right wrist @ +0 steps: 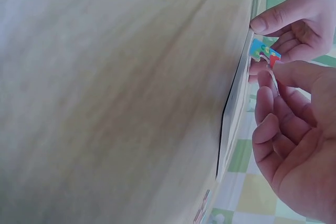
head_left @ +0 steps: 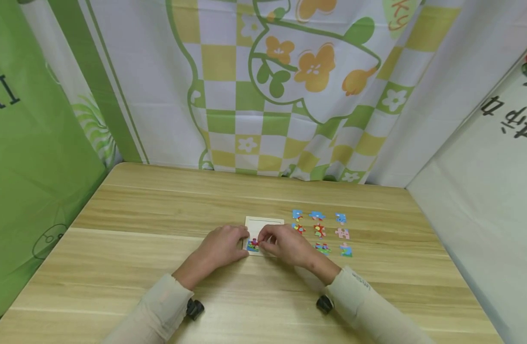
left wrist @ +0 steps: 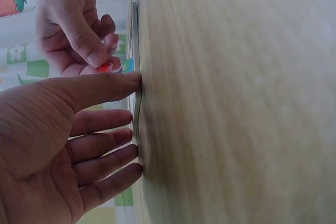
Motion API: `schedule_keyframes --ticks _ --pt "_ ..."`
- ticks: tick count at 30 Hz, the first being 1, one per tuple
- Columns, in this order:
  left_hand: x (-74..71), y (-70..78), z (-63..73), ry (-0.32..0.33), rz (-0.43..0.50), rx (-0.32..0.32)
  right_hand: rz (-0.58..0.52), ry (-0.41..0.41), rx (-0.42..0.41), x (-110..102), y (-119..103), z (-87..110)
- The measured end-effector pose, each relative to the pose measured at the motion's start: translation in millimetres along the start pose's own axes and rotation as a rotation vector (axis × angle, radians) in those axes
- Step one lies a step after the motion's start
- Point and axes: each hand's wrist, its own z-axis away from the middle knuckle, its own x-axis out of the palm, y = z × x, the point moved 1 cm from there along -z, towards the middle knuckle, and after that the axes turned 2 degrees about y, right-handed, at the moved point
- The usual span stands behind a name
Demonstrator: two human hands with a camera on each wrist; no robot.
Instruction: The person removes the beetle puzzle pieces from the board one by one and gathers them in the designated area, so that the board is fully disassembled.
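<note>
A small white puzzle tray [head_left: 265,221] with a pale rim lies on the table between the hands. In its near left corner is a blue and green puzzle piece [head_left: 251,248]. My right hand [head_left: 289,244] pinches a puzzle piece [right wrist: 275,60] with red on it between thumb and index finger, tilted up at the edge of the corner piece. Most of the pinched piece is hidden by the fingers. Along the tray's left side rests my left hand [head_left: 222,246], its thumb [left wrist: 118,85] and nearly straight fingers at the rim.
To the right of the tray, several loose puzzle pieces [head_left: 318,231] lie spread in rows, some partly behind the right hand. The wooden table [head_left: 160,210] meets a patterned curtain [head_left: 263,119] at the back. A black wrist device [head_left: 195,309] sits by the left sleeve.
</note>
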Motion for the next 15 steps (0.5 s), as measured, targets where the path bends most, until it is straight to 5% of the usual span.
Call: schedule_keyframes --ticks 15 --pt "-0.8 -0.8 0.1 0.002 -0.005 -0.002 -0.071 0.056 0.065 -9.7 1.8 8.2"
